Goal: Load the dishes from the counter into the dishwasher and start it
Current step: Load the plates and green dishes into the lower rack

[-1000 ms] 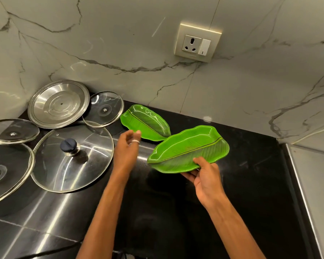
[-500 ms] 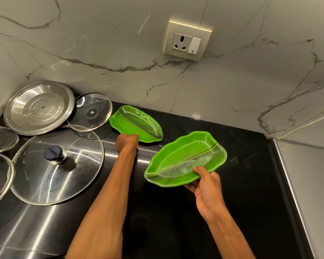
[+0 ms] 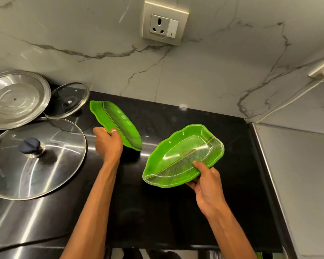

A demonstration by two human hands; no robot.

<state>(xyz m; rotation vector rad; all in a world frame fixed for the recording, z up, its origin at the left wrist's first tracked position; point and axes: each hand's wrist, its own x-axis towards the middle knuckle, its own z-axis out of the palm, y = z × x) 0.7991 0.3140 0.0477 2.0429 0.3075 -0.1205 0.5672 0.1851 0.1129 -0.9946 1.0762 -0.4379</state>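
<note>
two green leaf-shaped plates [image 3: 183, 156], [image 3: 118, 124], each held tilted above counter

Lids [image 3: 54, 165] (on counter [image 3: 157, 212]) left of plates [image 3: 116, 122]

Kitchen, domestic in look; corner of a worktop.

Polished black stone surface [image 3: 176, 212] runs back to a white marble-veined wall [image 3: 223, 81] fitted with a socket and rocker switch [image 3: 166, 22]. Cookware lies out at the left: steel lid [image 3: 15, 99], small glass lid [image 3: 67, 100], large glass lid [image 3: 60, 161] with a dark knob. Tableware too: left leaf-shaped plate [image 3: 118, 122] and right leaf-shaped plate [image 3: 183, 156], both glossy green.
</note>
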